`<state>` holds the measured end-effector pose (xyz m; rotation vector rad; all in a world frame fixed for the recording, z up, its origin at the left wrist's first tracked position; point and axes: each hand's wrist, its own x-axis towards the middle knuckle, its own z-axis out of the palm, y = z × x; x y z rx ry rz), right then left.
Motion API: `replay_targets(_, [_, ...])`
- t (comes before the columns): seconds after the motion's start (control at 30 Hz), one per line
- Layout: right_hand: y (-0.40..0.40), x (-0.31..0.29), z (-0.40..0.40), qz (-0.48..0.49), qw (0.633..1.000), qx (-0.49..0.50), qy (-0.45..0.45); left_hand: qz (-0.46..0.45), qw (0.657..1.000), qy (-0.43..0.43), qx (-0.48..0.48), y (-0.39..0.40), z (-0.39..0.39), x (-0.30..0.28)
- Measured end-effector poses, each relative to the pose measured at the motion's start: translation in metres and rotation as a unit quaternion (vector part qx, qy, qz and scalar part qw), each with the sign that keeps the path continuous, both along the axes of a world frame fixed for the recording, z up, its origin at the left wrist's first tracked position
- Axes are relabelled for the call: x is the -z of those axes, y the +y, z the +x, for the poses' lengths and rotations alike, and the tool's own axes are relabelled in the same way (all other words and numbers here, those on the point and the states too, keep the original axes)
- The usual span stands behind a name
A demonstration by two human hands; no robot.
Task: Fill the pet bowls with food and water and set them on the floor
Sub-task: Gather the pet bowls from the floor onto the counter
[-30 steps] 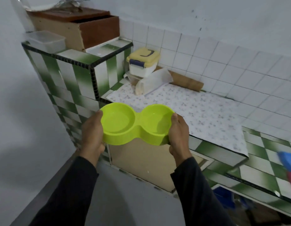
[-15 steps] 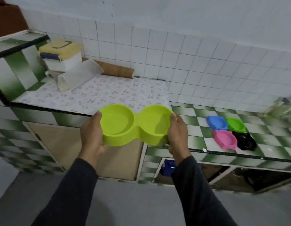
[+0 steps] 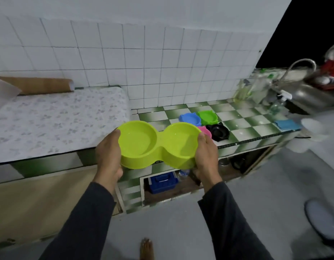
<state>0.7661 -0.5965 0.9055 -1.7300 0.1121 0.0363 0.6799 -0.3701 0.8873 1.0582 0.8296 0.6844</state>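
Note:
I hold a lime-green double pet bowl (image 3: 158, 145) level in front of me, above the counter's front edge. My left hand (image 3: 109, 156) grips its left end and my right hand (image 3: 206, 152) grips its right end. Both of its wells look empty. On the green-and-white checked counter (image 3: 243, 128) behind it sit several small pet bowls: a blue one (image 3: 189, 119), a green one (image 3: 208, 117), a black one (image 3: 218, 132), and a pink one (image 3: 206, 131) partly hidden by my right hand.
A patterned cloth (image 3: 55, 121) covers the counter's left part, with a cardboard roll (image 3: 38, 85) against the tiled wall. A steel sink (image 3: 310, 96) with a tap stands far right, bottles beside it. A blue box (image 3: 162, 182) sits under the counter. A foot (image 3: 146, 248) shows below.
The view has swung to the right along the counter, bringing the sink and the small bowls into sight. Both hands keep the same hold on the double bowl.

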Motion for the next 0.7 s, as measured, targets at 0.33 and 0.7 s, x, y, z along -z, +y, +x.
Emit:
replay_targets(0.33, [-0.089,0.017,0.084,0.032,0.989,0.141,0.037,-0.017,0.990,0.021,0.136,-0.076,0.135,0.017])
replay_targets(0.7, [-0.167,0.028,0.193,0.068,0.969,0.229,0.058,-0.006,0.967,0.056,0.247,-0.156,0.291,0.023])
